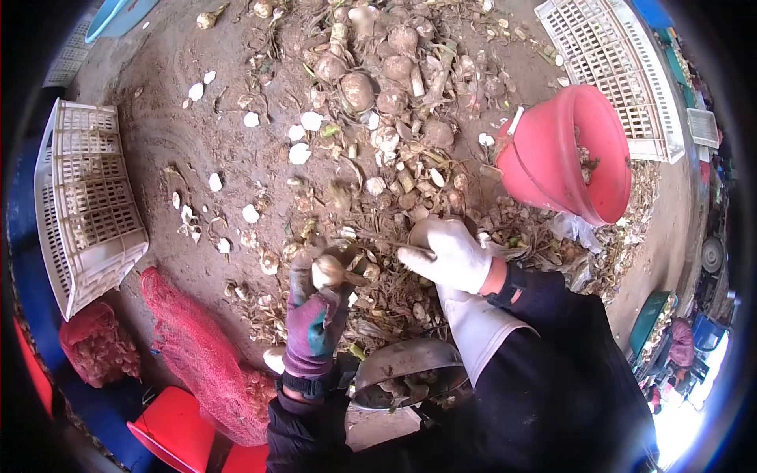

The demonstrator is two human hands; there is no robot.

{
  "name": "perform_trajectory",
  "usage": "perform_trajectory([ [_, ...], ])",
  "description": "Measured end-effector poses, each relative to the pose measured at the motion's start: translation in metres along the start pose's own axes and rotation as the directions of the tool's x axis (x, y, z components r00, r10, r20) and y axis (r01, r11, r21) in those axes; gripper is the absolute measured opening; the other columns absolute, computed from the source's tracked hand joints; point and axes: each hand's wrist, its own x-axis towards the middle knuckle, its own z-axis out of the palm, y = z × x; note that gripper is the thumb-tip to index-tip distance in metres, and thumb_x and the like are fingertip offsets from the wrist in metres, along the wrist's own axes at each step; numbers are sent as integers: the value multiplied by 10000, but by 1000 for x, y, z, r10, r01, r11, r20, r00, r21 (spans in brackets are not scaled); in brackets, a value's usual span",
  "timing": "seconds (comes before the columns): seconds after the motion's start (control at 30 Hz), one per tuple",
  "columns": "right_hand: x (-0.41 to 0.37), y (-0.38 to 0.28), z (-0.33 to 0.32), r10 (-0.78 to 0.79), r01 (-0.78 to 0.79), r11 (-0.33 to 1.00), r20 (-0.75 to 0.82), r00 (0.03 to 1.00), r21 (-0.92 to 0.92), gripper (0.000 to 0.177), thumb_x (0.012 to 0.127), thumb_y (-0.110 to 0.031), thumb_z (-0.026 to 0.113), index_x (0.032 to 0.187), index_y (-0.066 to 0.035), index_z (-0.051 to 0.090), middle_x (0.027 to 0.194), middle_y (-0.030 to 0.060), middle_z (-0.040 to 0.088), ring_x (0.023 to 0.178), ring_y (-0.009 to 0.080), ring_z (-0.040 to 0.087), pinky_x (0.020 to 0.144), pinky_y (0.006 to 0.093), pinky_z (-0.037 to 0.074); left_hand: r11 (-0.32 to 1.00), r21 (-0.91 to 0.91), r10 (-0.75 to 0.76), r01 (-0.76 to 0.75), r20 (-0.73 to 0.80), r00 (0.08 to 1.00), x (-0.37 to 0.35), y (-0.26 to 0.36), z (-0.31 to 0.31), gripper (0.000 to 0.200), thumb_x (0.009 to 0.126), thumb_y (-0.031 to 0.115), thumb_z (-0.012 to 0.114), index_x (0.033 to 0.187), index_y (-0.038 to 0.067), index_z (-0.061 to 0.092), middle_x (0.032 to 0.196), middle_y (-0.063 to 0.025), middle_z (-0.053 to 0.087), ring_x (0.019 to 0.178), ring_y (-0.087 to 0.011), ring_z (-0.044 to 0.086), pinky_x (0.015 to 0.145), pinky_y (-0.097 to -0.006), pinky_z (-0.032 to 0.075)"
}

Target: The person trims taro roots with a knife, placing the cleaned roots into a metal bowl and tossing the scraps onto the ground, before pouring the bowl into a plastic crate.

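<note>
My left hand [314, 319], in a purple and teal glove, grips a small dirty bulb [328, 270] at its fingertips. My right hand [451, 256], in a white glove, is closed around a rounded brown bulb [420, 231] just right of the left hand. Both hands hover over a heap of muddy bulbs, roots and peelings [386, 102] spread on the dirt ground. Pale cut slices [300, 152] lie scattered to the left of the heap. Whether the right hand also holds a blade I cannot tell.
A metal bowl [394, 359] with trimmed pieces sits near my lap. A tilted red bucket [552, 158] stands at the right. White plastic crates lie at the left [87, 205] and upper right [615, 63]. Red mesh sacks [197, 355] and a red stool [169, 430] are at the lower left.
</note>
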Motion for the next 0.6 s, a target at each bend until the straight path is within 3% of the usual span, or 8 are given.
perform_trajectory([
  [0.13, -7, -11, 1, -133, 133, 987, 6, 991, -94, 274, 818, -363, 618, 704, -114, 623, 648, 79, 588, 577, 266, 610, 530, 394, 467, 994, -94, -70, 53, -189, 979, 5, -3, -2, 533, 825, 114, 581, 1321, 67, 393, 1202, -152, 525, 1181, -323, 507, 1028, -490, 407],
  [0.27, -10, -18, 4, -219, 220, 975, 61, 974, -6, 218, 795, -277, 636, 677, -103, 579, 670, 76, 549, 583, 270, 592, 534, 368, 465, 998, -52, -45, 40, -94, 995, -4, -28, -48, 496, 883, 375, 614, 1239, 51, 491, 1179, -163, 573, 1162, -321, 541, 1023, -449, 425],
  [0.3, -9, -19, 4, -231, 233, 972, 63, 971, -21, 216, 803, -277, 626, 692, -97, 583, 668, 83, 552, 581, 271, 593, 541, 365, 474, 995, -22, -101, 98, -211, 972, -1, -21, -20, 515, 882, 470, 587, 1165, 44, 528, 1082, -152, 613, 1013, -275, 613, 889, -387, 508],
  [0.37, -6, -19, 3, -245, 248, 968, 64, 967, -40, 215, 811, -277, 617, 707, -90, 586, 667, 89, 554, 579, 271, 594, 549, 361, 483, 985, -7, -173, 174, -149, 974, -6, -15, -15, 494, 877, 484, 589, 1109, 52, 538, 1035, -145, 623, 915, -243, 622, 784, -352, 516],
  [0.43, 0, -14, 0, -72, 113, 973, 200, 977, -202, 233, 836, -288, 596, 733, -78, 587, 674, 109, 565, 592, 285, 600, 569, 369, 499, 955, 71, -274, 288, -161, 948, -12, -5, 11, 467, 864, 535, 580, 948, 77, 533, 916, -118, 631, 696, -164, 600, 529, -261, 458],
  [0.47, 5, 2, 9, 31, 41, 946, 216, 976, -321, 270, 858, -310, 575, 750, -63, 586, 692, 130, 581, 590, 312, 601, 571, 386, 509, 873, 414, -248, 259, -81, 965, -19, 2, 13, 437, 867, 502, 591, 936, 81, 499, 918, -108, 622, 703, -162, 605, 566, -259, 478],
  [0.53, -2, 37, 17, -112, 123, 970, 66, 992, -210, 307, 867, -332, 569, 740, -52, 578, 707, 147, 591, 603, 336, 604, 570, 419, 499, 872, 212, -466, 441, 86, 881, -37, 12, 19, 422, 855, 400, 640, 1067, 70, 486, 1000, -117, 611, 794, -159, 600, 659, -288, 493],
  [0.6, -9, 27, 0, 108, -93, 989, 130, 986, -116, 370, 860, -371, 581, 728, -26, 548, 699, 189, 568, 647, 355, 597, 598, 452, 469, 787, 408, -613, 462, 433, 661, -50, 4, 24, 595, 809, 313, 702, 1250, 33, 419, 1099, -135, 589, 922, -175, 590, 782, -318, 498],
])
